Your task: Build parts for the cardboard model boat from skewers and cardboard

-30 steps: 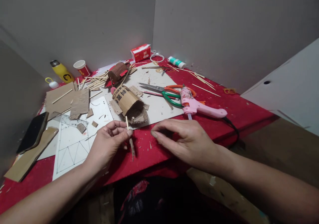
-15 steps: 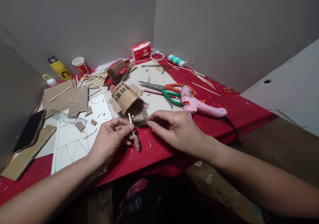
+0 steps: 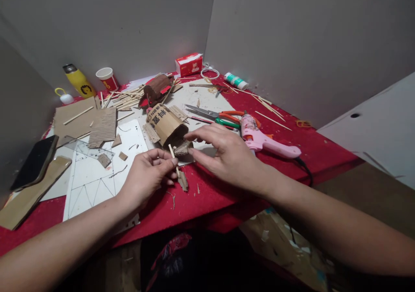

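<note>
My left hand (image 3: 151,168) pinches a thin wooden stick (image 3: 172,152) between thumb and fingers. At the stick's lower end is a ragged scrap of cardboard (image 3: 183,183). Just beyond stands a folded cardboard model (image 3: 166,124) with black printed characters, its open end facing me and a flap (image 3: 182,149) at the bottom. My right hand (image 3: 223,153) is at the right side of that end, thumb and index finger apart. Its fingertips are close to the rim and flap; whether they touch is unclear.
Right of the model lie scissors (image 3: 202,111) and a pink glue gun (image 3: 269,140) with a black cord. A brown roll-like piece (image 3: 158,88) and loose sticks (image 3: 126,99) lie behind. Left are corrugated cardboard (image 3: 103,126), a marked white sheet (image 3: 94,192) and a phone (image 3: 34,162).
My right thumb and index finger have parted, and the index finger has risen toward the model's rim. My left hand still holds the stick. The camera view has shifted slightly.
</note>
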The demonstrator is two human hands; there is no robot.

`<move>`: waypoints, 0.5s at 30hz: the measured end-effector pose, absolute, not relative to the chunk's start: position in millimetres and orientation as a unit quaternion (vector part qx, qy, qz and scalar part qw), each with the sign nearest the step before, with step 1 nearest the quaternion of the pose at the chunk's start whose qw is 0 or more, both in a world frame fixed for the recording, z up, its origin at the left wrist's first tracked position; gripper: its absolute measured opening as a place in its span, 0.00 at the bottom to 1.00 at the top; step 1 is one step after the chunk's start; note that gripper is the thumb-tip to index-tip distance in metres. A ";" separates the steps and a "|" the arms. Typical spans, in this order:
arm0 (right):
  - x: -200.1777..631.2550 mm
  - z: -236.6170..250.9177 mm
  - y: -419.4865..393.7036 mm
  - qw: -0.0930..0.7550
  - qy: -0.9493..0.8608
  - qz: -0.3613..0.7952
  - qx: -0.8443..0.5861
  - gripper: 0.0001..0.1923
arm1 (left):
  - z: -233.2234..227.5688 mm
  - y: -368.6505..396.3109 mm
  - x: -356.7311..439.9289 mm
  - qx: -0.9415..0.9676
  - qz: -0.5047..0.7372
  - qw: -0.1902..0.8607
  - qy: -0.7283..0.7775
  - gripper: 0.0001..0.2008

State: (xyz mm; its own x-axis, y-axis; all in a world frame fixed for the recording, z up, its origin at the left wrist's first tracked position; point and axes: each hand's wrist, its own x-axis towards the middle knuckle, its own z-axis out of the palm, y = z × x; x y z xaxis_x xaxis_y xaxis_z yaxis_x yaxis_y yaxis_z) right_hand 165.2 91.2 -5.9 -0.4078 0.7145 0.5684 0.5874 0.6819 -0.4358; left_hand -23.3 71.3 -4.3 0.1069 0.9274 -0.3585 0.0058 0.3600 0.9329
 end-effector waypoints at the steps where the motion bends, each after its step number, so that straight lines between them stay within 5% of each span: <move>1: 164.9 -5.9 92.7 0.361 -0.842 0.091 -0.389 0.08 | -4.2 72.3 -23.4 0.423 0.377 0.613 0.551 0.07; 15: 155.3 4.5 99.8 0.253 -0.873 0.081 -0.408 0.10 | -5.4 78.7 -22.7 0.467 0.351 0.595 0.552 0.07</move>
